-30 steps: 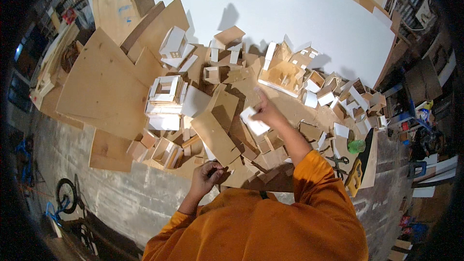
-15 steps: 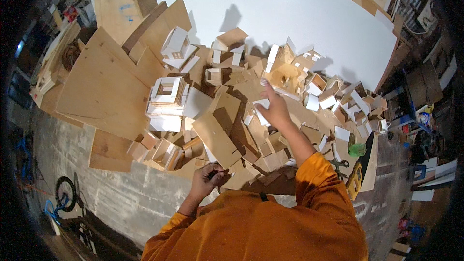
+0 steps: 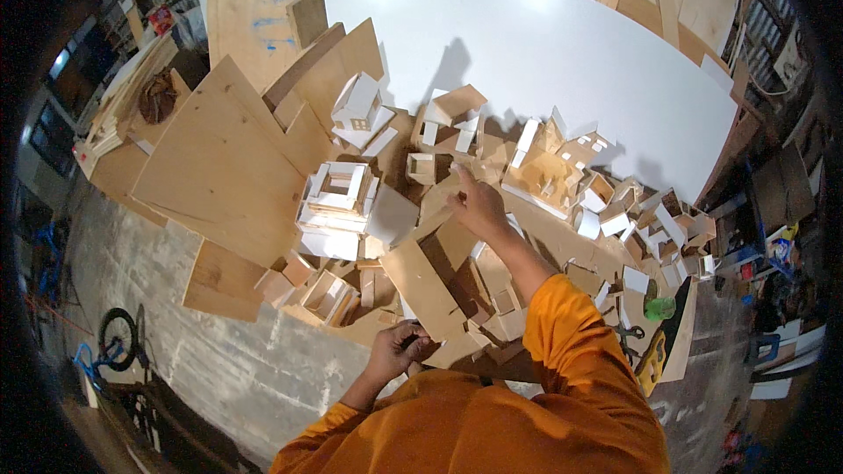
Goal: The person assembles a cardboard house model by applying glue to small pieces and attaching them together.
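Observation:
My left hand [image 3: 402,349] is at the near edge of the table, fingers curled together beside a long brown board box [image 3: 420,279]; whatever it may hold is too small to make out. Reaching over the middle of the pile, my right hand [image 3: 479,205] has its index finger stretched out and no object visible in it. The fingertip is nearest a small open cardboard box [image 3: 421,168]. Beyond stands a small model house of white and brown board [image 3: 455,117]. A white layered model building [image 3: 338,197] stands to the left, with a white model house [image 3: 358,104] behind it.
Model rooms and board pieces [image 3: 549,177] crowd the right side. A yellow-handled saw [image 3: 651,365], dark scissors [image 3: 629,333] and a green container [image 3: 659,308] lie at the near right. Large plywood sheets [image 3: 224,171] lean at left. A large white board [image 3: 544,44] spans the back.
My right hand has moved left and away from the white piece it was near, its index finger now pointing. My left hand stays curled at the near edge. The view has shifted.

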Demonstrator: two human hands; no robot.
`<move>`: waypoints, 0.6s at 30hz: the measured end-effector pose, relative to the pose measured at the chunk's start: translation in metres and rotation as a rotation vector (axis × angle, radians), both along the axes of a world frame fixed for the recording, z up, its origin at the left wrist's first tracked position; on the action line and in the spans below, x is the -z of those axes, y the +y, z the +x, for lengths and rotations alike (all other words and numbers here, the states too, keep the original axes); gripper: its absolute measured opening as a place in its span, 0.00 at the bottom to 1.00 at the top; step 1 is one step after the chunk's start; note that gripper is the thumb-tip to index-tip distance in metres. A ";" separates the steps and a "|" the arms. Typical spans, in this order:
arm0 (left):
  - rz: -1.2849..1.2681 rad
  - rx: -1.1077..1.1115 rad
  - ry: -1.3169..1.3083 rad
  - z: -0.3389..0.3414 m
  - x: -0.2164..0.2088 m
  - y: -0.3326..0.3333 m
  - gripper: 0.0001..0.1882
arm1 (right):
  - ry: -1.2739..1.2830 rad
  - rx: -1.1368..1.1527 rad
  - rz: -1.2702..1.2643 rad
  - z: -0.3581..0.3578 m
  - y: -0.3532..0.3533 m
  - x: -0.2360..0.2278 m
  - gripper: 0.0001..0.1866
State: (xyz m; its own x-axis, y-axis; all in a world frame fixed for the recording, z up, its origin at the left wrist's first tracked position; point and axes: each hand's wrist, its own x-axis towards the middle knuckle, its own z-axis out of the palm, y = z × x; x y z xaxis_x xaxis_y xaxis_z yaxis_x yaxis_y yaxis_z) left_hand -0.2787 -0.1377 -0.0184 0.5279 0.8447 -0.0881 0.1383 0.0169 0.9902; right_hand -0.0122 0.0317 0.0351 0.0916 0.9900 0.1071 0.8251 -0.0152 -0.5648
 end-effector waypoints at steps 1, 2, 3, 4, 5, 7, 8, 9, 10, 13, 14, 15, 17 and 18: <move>-0.029 -0.011 0.000 0.001 -0.001 0.001 0.04 | 0.001 -0.007 0.022 0.000 0.006 -0.003 0.36; 0.068 0.004 0.032 0.001 -0.010 0.003 0.04 | -0.037 -0.060 0.029 -0.003 0.012 -0.004 0.35; 0.053 0.007 0.036 0.002 -0.008 0.004 0.04 | -0.074 -0.112 0.035 -0.008 0.019 -0.005 0.34; 0.039 0.011 0.042 0.001 -0.004 0.003 0.04 | -0.110 -0.165 0.044 -0.014 0.026 -0.006 0.33; 0.025 0.015 0.048 0.000 0.000 0.002 0.04 | -0.181 -0.194 0.099 -0.018 0.033 -0.002 0.33; 0.036 0.016 0.013 0.001 0.000 0.002 0.05 | -0.320 -0.248 0.207 -0.027 0.044 0.004 0.35; 0.074 0.024 0.019 0.000 -0.006 0.003 0.05 | -0.325 -0.237 0.075 -0.029 0.048 -0.001 0.35; 0.111 0.034 0.026 0.001 -0.009 0.005 0.05 | -0.323 -0.224 0.065 -0.030 0.051 -0.001 0.35; 0.170 0.026 0.006 0.001 -0.007 0.004 0.06 | -0.321 -0.218 0.053 -0.031 0.053 -0.001 0.35; 0.142 0.013 0.049 -0.001 -0.009 0.004 0.06 | -0.287 -0.198 0.036 -0.030 0.050 -0.004 0.36; 0.161 0.014 0.043 -0.002 -0.007 0.004 0.06 | -0.270 -0.193 0.030 -0.027 0.048 -0.005 0.36; 0.179 0.021 0.032 -0.001 -0.002 0.005 0.05 | -0.209 -0.189 0.095 -0.019 0.043 -0.004 0.37; 0.181 0.029 0.026 -0.001 -0.001 0.006 0.05 | -0.083 -0.188 0.226 -0.002 0.030 0.001 0.38; 0.165 0.030 0.029 0.000 -0.003 0.006 0.05 | -0.110 -0.187 0.344 0.008 0.026 0.003 0.40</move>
